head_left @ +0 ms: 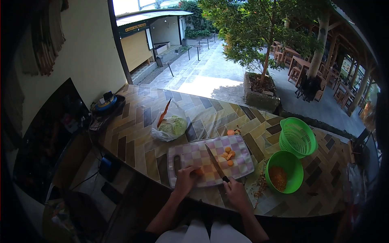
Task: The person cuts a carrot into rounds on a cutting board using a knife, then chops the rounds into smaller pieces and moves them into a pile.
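My right hand grips the black handle of a kitchen knife, whose blade lies slanted over the checkered cutting board. At the board's left side, my left hand is closed around a piece of carrot, partly hidden by the fingers. Several cut carrot pieces lie right of the blade. Just past the board's far edge sit orange carrot ends. Behind the board stands a clear plastic bag with pale green cabbage and a long orange carrot poking out.
A green bowl holding orange-brown bits stands right of the board, against a green colander. Brownish peelings are scattered between board and bowl. A dark screen leans at the left. Beyond the counter is a tree planter.
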A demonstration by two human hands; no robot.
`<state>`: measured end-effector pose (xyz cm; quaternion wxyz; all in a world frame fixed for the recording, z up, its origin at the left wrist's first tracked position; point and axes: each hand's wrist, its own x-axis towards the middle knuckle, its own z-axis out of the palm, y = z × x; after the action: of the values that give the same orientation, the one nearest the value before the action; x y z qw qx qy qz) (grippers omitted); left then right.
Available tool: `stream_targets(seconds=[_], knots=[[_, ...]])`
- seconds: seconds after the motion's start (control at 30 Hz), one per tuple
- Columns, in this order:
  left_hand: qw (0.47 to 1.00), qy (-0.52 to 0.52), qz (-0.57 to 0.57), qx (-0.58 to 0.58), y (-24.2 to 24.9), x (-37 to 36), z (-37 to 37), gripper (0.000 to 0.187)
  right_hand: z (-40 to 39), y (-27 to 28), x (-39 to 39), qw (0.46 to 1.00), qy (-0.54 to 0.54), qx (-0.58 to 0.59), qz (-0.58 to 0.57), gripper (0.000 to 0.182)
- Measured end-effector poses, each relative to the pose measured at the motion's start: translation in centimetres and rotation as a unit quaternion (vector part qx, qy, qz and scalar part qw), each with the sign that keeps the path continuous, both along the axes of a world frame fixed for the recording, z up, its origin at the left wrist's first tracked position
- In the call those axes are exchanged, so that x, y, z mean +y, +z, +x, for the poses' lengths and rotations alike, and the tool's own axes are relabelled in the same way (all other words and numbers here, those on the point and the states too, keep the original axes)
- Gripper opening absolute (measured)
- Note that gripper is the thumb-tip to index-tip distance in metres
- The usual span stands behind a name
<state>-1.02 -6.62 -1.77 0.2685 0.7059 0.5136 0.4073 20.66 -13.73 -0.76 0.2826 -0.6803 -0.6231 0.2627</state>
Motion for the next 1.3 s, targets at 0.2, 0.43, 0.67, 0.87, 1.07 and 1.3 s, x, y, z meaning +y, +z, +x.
stream_targets(seconds=[0.2,0.43,0.67,0.87,1.07,1.3], knots=[[0.999,0.025,-0.011,0.030,0.5,-0.5,-0.8,0.028,0.2,0.5,-1.3,0.999,0.000,0.050,-0.013,0.031],[0.999,-0.012,-0.034,0.033,2.0,1.3,0.4,0.030,-0.1,1.3,-1.8,0.998,-0.007,0.056,-0.010,0.031],[0.999,-0.019,0.012,0.044,-1.2,4.4,1.7,0.028,-0.2,0.5,-2.1,0.997,-0.008,0.075,-0.030,0.033],[1.000,0.008,0.004,-0.008,-0.2,2.9,1.8,0.024,-1.1,0.6,-2.8,0.998,-0.005,0.066,-0.010,0.033],[0.999,-0.013,0.033,0.032,-1.2,3.1,2.4,0.016,-2.5,1.1,-2.4,0.999,0.007,0.021,-0.038,0.029],[0.998,-0.010,0.044,0.034,-1.4,2.8,2.5,0.015,-3.0,1.7,-2.4,0.997,0.023,-0.014,-0.067,0.028]])
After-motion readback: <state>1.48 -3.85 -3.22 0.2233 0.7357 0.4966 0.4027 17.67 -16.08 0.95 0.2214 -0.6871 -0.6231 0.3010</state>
